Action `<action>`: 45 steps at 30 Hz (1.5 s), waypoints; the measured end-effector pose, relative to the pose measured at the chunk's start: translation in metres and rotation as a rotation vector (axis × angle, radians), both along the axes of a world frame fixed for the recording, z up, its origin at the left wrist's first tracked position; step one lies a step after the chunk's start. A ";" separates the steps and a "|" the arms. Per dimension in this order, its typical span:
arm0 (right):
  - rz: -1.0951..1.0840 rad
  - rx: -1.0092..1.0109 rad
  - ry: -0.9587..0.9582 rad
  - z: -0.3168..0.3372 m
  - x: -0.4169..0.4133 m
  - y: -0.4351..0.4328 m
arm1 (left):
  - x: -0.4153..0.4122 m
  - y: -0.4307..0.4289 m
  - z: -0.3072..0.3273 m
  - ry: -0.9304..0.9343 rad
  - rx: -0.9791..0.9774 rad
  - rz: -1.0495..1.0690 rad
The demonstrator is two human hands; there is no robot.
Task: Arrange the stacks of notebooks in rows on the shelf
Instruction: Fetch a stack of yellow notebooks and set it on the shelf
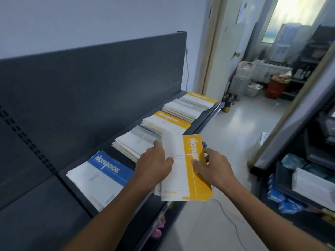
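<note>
Both hands hold a yellow-and-white notebook stack (183, 171) above the front edge of the dark shelf (76, 185). My left hand (154, 165) grips its left white side, thumb on the cover. My right hand (213, 167) grips its yellow right side. On the shelf lies a row of stacks: a blue-and-white notebook stack (101, 176) nearest, a grey-white stack (136, 142), a yellow-topped stack (166, 120), another pale stack (183, 109) and a far yellow-topped stack (199, 99).
The shelf's dark back panel (90, 84) rises behind the stacks. A tiled aisle (226, 142) runs on the right toward a doorway with bins and boxes. Another rack with packaged goods (308, 178) stands at the right. Pink items (159, 227) hang below the shelf.
</note>
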State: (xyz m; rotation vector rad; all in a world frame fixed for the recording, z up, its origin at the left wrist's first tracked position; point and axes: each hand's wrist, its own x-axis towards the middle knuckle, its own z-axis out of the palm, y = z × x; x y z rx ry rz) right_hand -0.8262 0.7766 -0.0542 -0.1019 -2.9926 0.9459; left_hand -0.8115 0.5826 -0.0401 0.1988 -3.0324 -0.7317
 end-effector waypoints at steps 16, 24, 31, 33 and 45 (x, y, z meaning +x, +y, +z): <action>-0.015 -0.026 -0.008 -0.002 -0.163 0.197 | -0.161 0.194 0.007 0.047 0.006 -0.006; -0.008 -0.025 0.039 -0.008 -0.279 0.228 | -0.277 0.227 -0.002 0.069 0.020 0.011; 0.047 0.011 0.036 -0.007 -0.373 0.238 | -0.362 0.244 -0.008 0.088 0.018 0.099; 0.076 0.008 0.034 -0.008 -0.390 0.235 | -0.375 0.242 -0.011 0.084 0.015 0.134; 0.239 -0.009 0.048 -0.020 -0.505 0.201 | -0.431 0.227 -0.028 0.039 0.118 0.359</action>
